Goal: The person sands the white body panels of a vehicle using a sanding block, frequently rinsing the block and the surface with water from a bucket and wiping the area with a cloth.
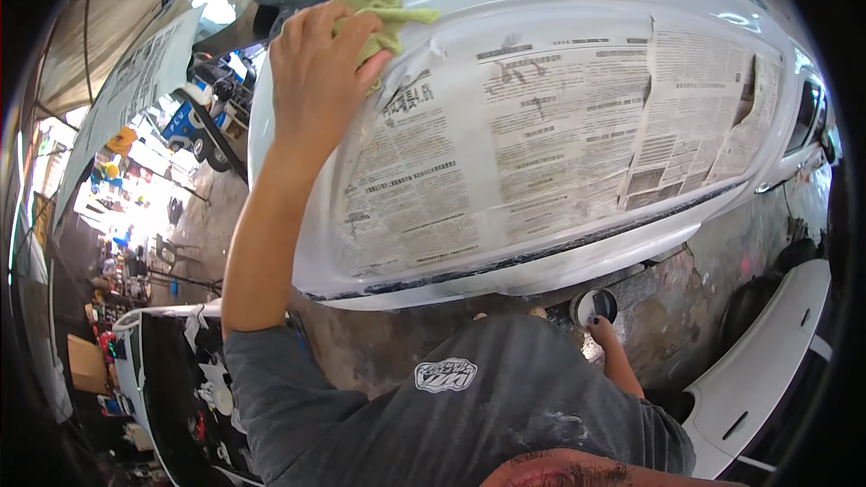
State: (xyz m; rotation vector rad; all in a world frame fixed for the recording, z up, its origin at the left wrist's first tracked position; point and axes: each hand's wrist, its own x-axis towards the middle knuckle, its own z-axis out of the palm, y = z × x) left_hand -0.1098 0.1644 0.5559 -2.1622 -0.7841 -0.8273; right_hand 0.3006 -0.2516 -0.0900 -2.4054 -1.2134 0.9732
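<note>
My left hand (pixel 311 72) reaches up to the far left corner of a white car body (pixel 577 275), its fingers closed on a green cloth (pixel 386 0) pressed against the painted surface. Beside the cloth, newspaper sheets (pixel 559 126) cover a large panel or window of the car; which of the two I cannot tell. My right hand (pixel 601 331) is low at my right side, closed at the rim of a round, light-coloured container (pixel 587 307). What is inside the container I cannot make out, and most of that hand's fingers are hidden.
A dark strip (pixel 532 252) runs along the newspaper's near edge. At the lower right lies a long white car part (pixel 762 370) with slots. Another vehicle part (pixel 167 388) stands at the lower left. A blue and white wheeled machine (pixel 189 126) is beyond the car's left side.
</note>
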